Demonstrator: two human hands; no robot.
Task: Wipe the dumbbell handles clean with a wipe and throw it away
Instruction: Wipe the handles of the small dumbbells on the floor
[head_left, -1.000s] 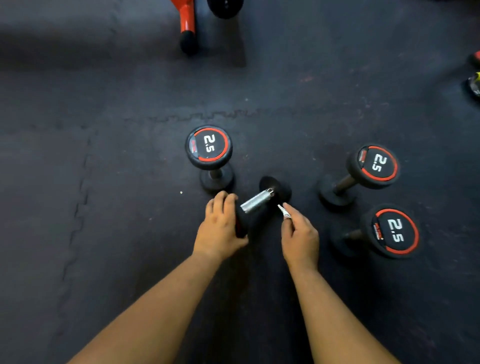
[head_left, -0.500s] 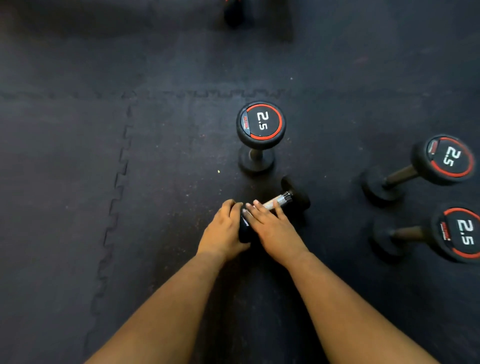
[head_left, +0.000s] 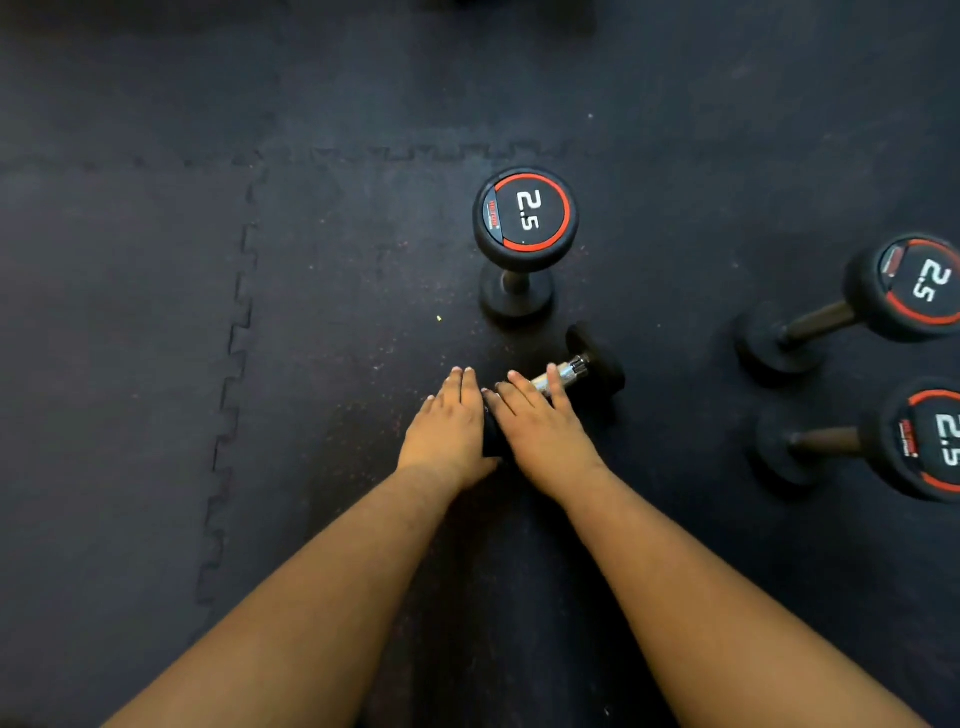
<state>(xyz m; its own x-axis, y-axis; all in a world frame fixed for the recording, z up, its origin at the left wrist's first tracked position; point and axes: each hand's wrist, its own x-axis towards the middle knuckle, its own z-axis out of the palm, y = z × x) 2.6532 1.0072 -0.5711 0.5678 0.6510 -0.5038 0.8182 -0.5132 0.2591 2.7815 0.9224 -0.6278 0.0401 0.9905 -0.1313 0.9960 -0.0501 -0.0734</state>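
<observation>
A small dumbbell (head_left: 582, 366) with a chrome handle lies on the dark floor mat (head_left: 322, 415). My left hand (head_left: 449, 423) rests flat against its near black head, fingers straight. My right hand (head_left: 540, 421) lies over the handle with straight, spread fingers pressing down on it; only the far end of the handle and the far head show. The wipe is out of sight, hidden if it is under my right hand. Another dumbbell marked 2.5 (head_left: 524, 218) stands on end just beyond.
Two more 2.5 dumbbells (head_left: 914, 291) (head_left: 924, 441) stand tilted at the right edge. The interlocking seams of the mat (head_left: 234, 332) run down the left and across the back.
My right hand, which pinched a white wipe beside the dumbbell a second ago, has come onto the handle and now covers it. The view has shifted left and forward.
</observation>
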